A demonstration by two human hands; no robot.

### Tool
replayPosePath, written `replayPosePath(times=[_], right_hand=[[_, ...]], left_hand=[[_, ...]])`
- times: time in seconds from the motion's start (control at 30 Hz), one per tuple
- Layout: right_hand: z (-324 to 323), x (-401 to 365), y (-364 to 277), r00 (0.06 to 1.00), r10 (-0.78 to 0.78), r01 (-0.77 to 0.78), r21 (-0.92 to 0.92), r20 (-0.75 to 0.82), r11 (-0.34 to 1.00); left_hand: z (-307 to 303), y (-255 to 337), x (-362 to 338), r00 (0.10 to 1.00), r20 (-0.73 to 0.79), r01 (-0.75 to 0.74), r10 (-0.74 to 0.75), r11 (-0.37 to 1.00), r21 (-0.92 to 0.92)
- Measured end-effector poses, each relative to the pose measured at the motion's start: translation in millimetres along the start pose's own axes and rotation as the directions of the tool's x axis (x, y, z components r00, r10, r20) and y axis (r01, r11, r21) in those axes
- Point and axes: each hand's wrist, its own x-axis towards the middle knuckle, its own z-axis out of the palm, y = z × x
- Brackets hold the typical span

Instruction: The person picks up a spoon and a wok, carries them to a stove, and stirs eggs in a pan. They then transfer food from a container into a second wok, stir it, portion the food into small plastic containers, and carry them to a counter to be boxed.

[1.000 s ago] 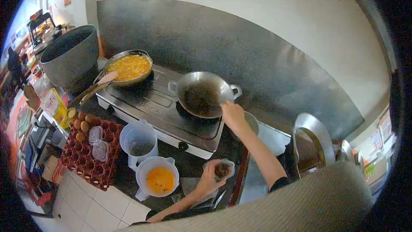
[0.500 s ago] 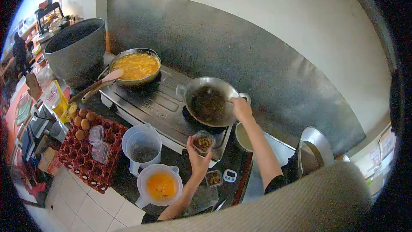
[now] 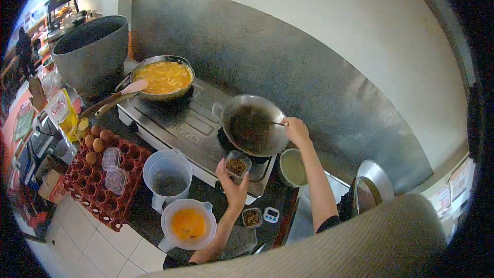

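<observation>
My left hand (image 3: 234, 190) holds a small clear plastic container (image 3: 238, 164) of brown chopped food, tilted close to the front rim of the wok. My right hand (image 3: 297, 131) is closed around a thin-handled utensil (image 3: 277, 123) at the wok's right side. The utensil's far end is lost in the dark contents. The metal wok (image 3: 275, 141) sits on the right burner, leaning toward me, with dark brown bits inside. A second small container (image 3: 252, 218) of similar food rests on the counter beside a white timer (image 3: 271, 214).
A pan of yellow egg mixture (image 3: 163, 78) with a pink spatula (image 3: 135, 87) occupies the stove's left burner (image 3: 190, 123). Nearby are a jug of beaten egg (image 3: 188, 224), another jug (image 3: 167, 174), an egg tray (image 3: 105, 193), a large pot (image 3: 92, 62) and a green-tinted bowl (image 3: 293, 167).
My left hand has brought the container slightly leftward and up toward the wok. The right hand has shifted a little, and the utensil's handle shows more clearly. The whole view has moved slightly.
</observation>
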Motion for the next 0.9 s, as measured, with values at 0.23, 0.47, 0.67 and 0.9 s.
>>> replayPosePath(times=[0.23,0.47,0.67,0.9], right_hand=[[-16,-14,-4,0.99,-0.032,0.03,0.013,0.136,0.999],[-31,-49,-27,0.98,-0.015,0.04,-0.119,0.198,0.992],[-76,-86,-53,0.966,0.11,-0.1,-0.051,0.233,0.994],[-27,-76,-56,0.996,0.029,-0.034,-0.054,-0.079,0.998]], left_hand=[[-6,2,5,0.998,-0.036,-0.039,0.041,0.997,0.07],[-6,4,3,0.999,-0.028,-0.041,0.044,0.995,0.094],[-4,0,1,0.999,-0.042,-0.024,0.028,0.996,0.089],[-5,1,3,0.999,-0.032,-0.031,0.034,0.995,0.092]])
